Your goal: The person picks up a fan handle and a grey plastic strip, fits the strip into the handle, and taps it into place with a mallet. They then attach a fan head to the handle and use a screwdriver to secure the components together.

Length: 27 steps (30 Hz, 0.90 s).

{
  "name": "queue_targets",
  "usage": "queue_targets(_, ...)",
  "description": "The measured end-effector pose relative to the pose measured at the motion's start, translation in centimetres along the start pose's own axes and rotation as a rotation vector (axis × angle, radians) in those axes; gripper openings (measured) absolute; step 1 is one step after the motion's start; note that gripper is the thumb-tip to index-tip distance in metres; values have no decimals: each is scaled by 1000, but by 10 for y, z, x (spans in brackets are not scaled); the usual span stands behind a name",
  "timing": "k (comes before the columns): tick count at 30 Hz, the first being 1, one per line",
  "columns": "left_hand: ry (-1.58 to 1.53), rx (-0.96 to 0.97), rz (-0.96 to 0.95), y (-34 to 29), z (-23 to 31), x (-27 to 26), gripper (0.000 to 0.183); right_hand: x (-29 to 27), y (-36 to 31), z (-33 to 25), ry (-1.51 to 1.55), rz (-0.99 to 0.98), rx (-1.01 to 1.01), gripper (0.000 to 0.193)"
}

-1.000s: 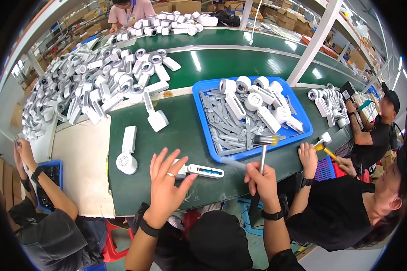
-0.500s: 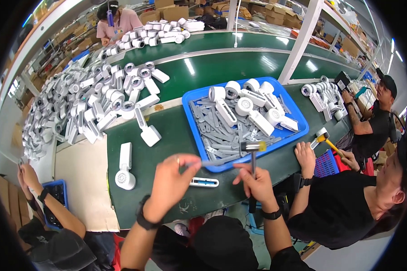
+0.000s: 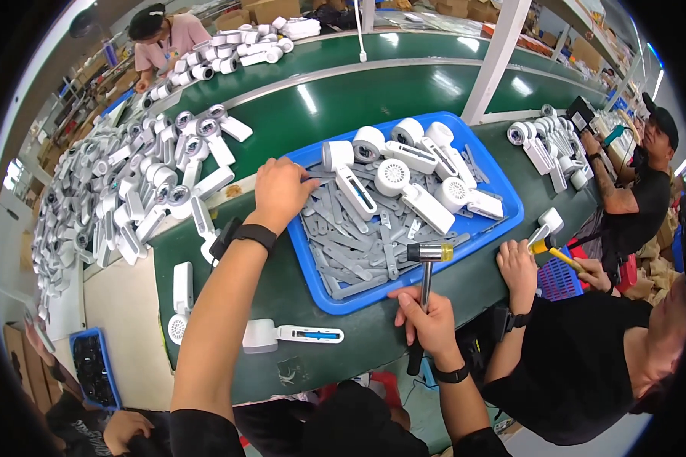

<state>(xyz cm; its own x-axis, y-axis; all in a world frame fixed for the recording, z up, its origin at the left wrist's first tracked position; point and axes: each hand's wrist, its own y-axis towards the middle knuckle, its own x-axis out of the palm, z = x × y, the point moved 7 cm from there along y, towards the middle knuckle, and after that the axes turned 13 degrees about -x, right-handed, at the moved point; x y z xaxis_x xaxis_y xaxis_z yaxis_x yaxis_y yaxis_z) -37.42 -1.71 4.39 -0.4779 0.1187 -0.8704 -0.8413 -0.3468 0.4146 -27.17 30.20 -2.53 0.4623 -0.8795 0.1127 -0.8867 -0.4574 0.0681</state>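
My right hand (image 3: pixel 427 316) is closed round the handle of a small two-faced hammer (image 3: pixel 430 253), its head raised in front of the blue tray (image 3: pixel 335 306) and one face translucent yellow. My left hand (image 3: pixel 280 189) reaches to the tray's far left corner, thumb apart from the fingers; nothing shows in it, though its fingertips are partly hidden. In the tray lie many grey plastic strips (image 3: pixel 351 251) and several white handheld fans (image 3: pixel 427 207). On the table nearest me lies a white handheld fan (image 3: pixel 293 334), its handle slot showing blue inside.
Another white fan (image 3: pixel 181 293) lies left, beside my forearm. A large heap of white fan parts (image 3: pixel 137 179) covers the left side. At right, a co-worker's hand (image 3: pixel 517 266) rests by a yellow-handled hammer (image 3: pixel 545 245). A white post (image 3: pixel 495 61) rises behind the tray.
My left hand has moved forward from above the near fan to the tray's far left corner; the grey strip it held is no longer seen there. My right hand still holds the hammer.
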Motion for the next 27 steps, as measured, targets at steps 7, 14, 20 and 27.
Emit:
queue_targets(7,60,-250,-267,20,0,23,24,-5,2,0,37,21,12,26)
queue_targets(14,-217,-314,-131,19,-17,-38,20,2,2,0,35,-10,-18,27)
queue_targets(20,-715,-392,-173,-62,0,-124,22,-4,3,-1,75,-20,-57,32)
queue_targets(27,-998,-382,-154,-223,32,-142,16,74,-32,-51,70,-166,-65,34)
